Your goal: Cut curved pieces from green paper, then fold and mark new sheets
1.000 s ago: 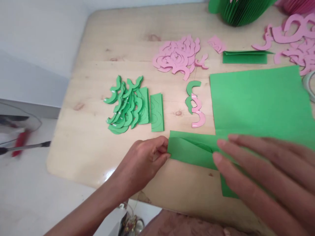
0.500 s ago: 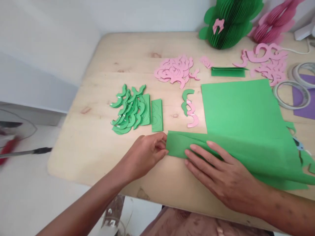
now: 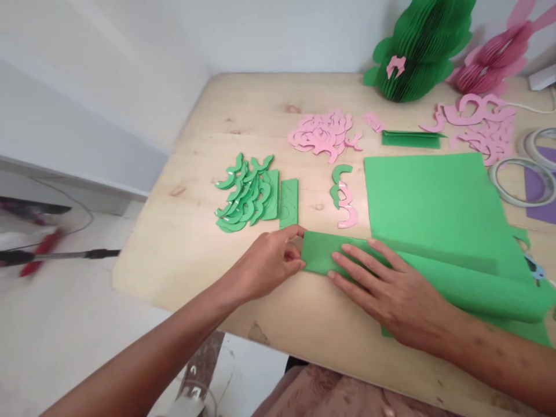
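Observation:
A sheet of green paper [image 3: 322, 253] lies folded into a layered strip near the table's front, its right part curling up in a loose roll. At the strip's left end my left hand [image 3: 273, 262] is closed, thumb on the lower corner and forefinger on the upper one. My right hand [image 3: 393, 289] lies flat across the strip with fingers spread, pressing it down. Behind it is a flat green sheet [image 3: 430, 197]. Left of that sit pink scalloped cutouts [image 3: 347, 208] and a green scalloped cutout [image 3: 341, 174], overlapping.
Left are a pile of green cutouts [image 3: 243, 194] and a marked green rectangle [image 3: 289, 202]. Farther back lie pink cutouts [image 3: 321, 133] and a folded green strip [image 3: 410, 139]. Tape rolls [image 3: 495, 179], blue-handled scissors [image 3: 535, 267] and a green honeycomb paper figure [image 3: 417, 58] stand right.
The folded strip's upper layer now lies flatter and more evenly under my right hand, whose fingers have spread slightly. My left hand stays at the strip's end. The camera view has shifted.

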{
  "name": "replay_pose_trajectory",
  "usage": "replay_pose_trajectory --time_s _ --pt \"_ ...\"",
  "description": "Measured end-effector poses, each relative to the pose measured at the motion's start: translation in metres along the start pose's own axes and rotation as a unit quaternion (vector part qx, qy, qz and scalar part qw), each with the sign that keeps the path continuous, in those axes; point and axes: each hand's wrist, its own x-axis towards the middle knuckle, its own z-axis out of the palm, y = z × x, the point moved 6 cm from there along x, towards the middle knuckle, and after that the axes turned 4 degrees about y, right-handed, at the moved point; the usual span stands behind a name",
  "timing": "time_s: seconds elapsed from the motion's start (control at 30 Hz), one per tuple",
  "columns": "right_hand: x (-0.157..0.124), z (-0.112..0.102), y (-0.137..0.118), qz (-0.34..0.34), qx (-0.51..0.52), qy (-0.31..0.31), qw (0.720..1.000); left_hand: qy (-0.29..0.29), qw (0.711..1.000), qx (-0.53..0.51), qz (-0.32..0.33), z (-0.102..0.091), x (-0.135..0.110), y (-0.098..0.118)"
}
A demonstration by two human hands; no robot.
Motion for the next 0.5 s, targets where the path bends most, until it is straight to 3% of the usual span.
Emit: replay_pose_trajectory --time_s 0.5 --pt "-0.004 0.022 0.01 -0.013 0.021 0.018 1.0 -0.004 1.0 -0.023 -0.015 0.002 0.003 -0.003"
